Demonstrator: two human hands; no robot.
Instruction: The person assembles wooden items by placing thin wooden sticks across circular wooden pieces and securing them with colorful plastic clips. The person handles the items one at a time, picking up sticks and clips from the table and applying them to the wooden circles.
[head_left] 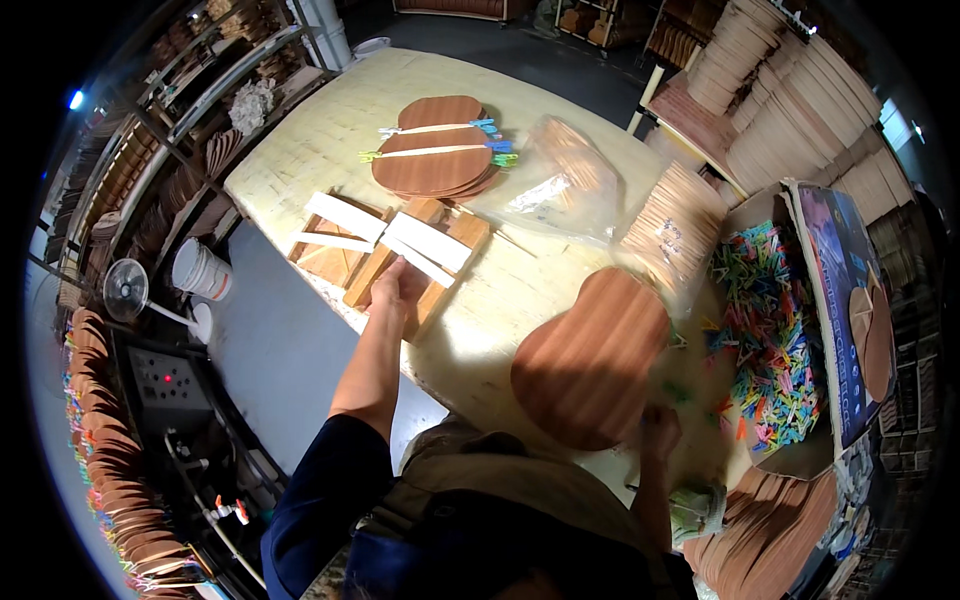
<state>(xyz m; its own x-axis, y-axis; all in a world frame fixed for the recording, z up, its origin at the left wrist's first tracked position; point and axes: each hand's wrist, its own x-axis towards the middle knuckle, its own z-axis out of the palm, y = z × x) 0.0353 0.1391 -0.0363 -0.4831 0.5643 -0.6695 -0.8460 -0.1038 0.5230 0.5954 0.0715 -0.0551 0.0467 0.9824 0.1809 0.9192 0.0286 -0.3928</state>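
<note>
My left hand [388, 290] is closed at the front of a wooden frame [468, 232] made of thick blocks, and its fingertips are partly hidden between them. White strips [420, 248] lie across this frame and the one beside it. In front of me is a brown guitar-shaped wooden panel [595, 355] with striped grain. My right hand [660, 430], in shadow, is curled beside the panel's lower right edge; what it holds, if anything, cannot be made out.
Stacked brown panels [435, 170] carry strips held by coloured clips. Plastic bags of thin wooden strips [675, 225] lie to their right. A carton [835, 340] full of small coloured clips stands at the right, above more panels [765, 535]. Racks and a fan [127, 288] line the left.
</note>
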